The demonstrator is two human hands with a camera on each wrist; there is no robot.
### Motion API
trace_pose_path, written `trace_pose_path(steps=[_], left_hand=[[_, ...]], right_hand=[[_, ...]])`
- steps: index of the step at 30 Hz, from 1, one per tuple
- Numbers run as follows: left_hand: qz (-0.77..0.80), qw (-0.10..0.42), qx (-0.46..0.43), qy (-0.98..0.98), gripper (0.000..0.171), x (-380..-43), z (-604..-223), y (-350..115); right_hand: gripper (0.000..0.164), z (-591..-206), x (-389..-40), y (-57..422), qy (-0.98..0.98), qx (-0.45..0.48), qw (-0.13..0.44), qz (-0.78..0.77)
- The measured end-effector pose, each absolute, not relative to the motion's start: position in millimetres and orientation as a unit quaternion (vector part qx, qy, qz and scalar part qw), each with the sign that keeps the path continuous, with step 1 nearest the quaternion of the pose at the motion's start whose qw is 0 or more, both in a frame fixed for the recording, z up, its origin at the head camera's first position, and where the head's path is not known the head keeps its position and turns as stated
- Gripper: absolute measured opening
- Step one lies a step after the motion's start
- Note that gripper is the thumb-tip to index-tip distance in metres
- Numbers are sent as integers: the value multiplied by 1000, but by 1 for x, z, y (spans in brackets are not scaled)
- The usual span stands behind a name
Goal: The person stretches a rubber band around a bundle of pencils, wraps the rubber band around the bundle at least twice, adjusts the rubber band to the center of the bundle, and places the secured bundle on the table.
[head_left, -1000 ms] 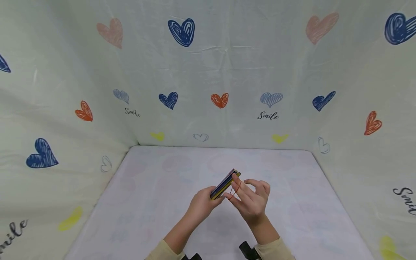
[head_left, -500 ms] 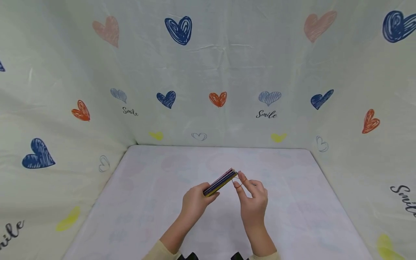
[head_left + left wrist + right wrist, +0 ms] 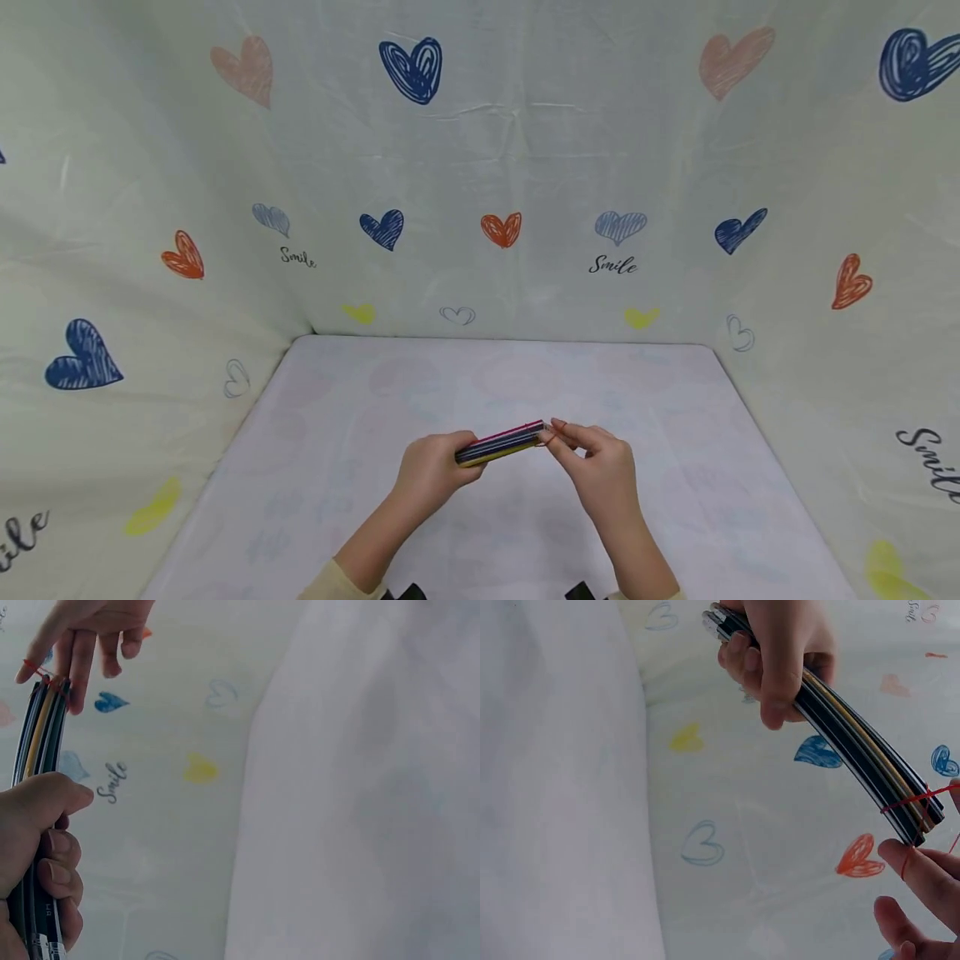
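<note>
White heart-printed sheeting (image 3: pixel 555 158) backs a pale table (image 3: pixel 498 533); left hand (image 3: pixel 433 468) grips pencils (image 3: pixel 501 442), right hand (image 3: pixel 603 468), spread, stretches a red band (image 3: pixel 916 799).

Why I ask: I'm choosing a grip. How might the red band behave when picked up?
The red band is probably floppy when slack, being a thin strand. It seems stretchy, running straight between the pencil bundle and the right hand. It might slip off easily, as it crosses the bundle close to the end.
</note>
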State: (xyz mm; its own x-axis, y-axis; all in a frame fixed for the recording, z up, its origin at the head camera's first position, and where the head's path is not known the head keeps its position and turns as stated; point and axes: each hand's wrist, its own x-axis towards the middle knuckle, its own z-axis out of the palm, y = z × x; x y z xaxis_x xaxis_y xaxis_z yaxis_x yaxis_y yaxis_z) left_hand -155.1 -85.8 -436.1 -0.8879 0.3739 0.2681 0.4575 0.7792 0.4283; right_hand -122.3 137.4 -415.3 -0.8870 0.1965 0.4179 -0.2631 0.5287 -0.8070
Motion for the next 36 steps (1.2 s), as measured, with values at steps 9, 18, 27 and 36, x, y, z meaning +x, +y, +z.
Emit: trace_pose_path(steps=[9,18,27,36], left_hand=[[-188,98,-320,-923,19,-155,-427,-99],[-114,149,-376,-907,24,-154,-423,-107],[-103,227,-389,-887,29,-153,-415,-107],[-184,151,-290,-927,28,-147,-412,-101]], right_hand=[[9,-406,-124,148,-822,25,37,567],[11,-410,-127,162,-795,156,-108,576],[18,-416,-128,169,-704,222,-121,664],[32,-428,-120,155,-694,220,31,685]])
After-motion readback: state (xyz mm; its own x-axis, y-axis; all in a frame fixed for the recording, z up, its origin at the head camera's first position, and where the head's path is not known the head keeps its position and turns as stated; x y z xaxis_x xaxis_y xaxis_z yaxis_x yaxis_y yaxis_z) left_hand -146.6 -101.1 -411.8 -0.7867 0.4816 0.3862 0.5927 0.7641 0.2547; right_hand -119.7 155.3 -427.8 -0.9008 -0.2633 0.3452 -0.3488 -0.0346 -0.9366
